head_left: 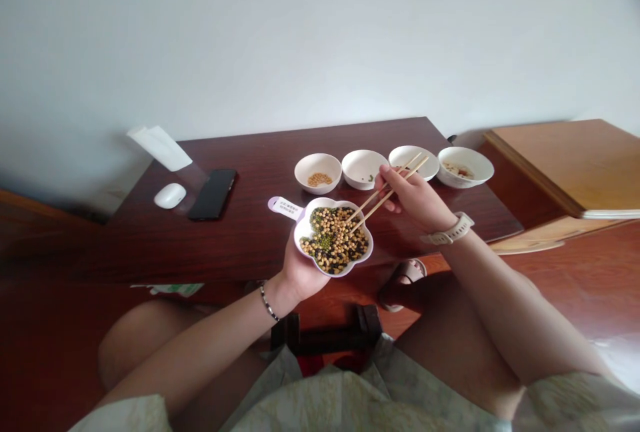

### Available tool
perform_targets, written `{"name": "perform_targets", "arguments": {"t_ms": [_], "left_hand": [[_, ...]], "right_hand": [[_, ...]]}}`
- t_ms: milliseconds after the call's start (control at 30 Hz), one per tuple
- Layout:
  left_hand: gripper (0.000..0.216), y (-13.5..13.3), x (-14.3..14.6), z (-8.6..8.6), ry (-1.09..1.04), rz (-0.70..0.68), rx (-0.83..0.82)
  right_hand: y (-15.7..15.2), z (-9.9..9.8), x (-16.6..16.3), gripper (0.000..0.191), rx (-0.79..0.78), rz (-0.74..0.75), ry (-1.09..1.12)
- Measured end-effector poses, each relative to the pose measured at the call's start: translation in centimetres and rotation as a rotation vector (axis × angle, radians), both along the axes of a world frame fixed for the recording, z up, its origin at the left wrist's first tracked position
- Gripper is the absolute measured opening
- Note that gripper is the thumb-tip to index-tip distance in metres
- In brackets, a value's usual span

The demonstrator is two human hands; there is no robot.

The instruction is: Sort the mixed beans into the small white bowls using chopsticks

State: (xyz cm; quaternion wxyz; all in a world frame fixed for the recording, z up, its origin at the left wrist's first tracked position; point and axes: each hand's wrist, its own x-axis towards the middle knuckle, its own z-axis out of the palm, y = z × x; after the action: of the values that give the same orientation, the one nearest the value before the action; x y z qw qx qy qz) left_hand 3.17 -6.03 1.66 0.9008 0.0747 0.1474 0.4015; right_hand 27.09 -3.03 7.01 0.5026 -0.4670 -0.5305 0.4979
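My left hand point(301, 272) is closed round the underside of a flower-shaped bowl point(303, 227), white inside with a purple rim and a labelled handle. Mixed beans point(333, 235) lie in it: yellow, black and green ones. In my right hand point(413, 197) is a pair of wooden chopsticks point(383, 197), their tips down among the beans. Whether the tips pinch a bean is too small to tell. Just behind stand a white bowl point(302, 169) with yellow beans, a second bowl point(361, 160) with a few green beans and a third bowl point(425, 155), partly hidden by my right hand.
A fourth white bowl point(483, 169) with pale and reddish pieces stands at the right end of the row. On the dark wooden table point(260, 152) lie a black phone point(214, 195), a white rounded case point(170, 196) and a folded white paper point(163, 149). A wooden cabinet point(565, 159) stands right.
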Motion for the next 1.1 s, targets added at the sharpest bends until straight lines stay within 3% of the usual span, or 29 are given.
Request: {"name": "perform_targets", "arguments": {"t_ms": [233,533,1100], "left_hand": [[0.057,-0.5,0.0,0.7,0.007,0.000,0.026],[0.058,0.4,-0.7,-0.1,-0.007,0.006,0.001],[0.062,1.4,-1.5,-1.4,-0.002,0.005,-0.064]], "right_hand": [[-0.3,-2.2,-2.7,0.045,-0.093,0.062,0.190],[0.9,-3.5,-3.2,0.042,-0.218,0.124,0.352],[2.4,-4.2,-2.0,0.041,-0.216,0.220,0.233]]}}
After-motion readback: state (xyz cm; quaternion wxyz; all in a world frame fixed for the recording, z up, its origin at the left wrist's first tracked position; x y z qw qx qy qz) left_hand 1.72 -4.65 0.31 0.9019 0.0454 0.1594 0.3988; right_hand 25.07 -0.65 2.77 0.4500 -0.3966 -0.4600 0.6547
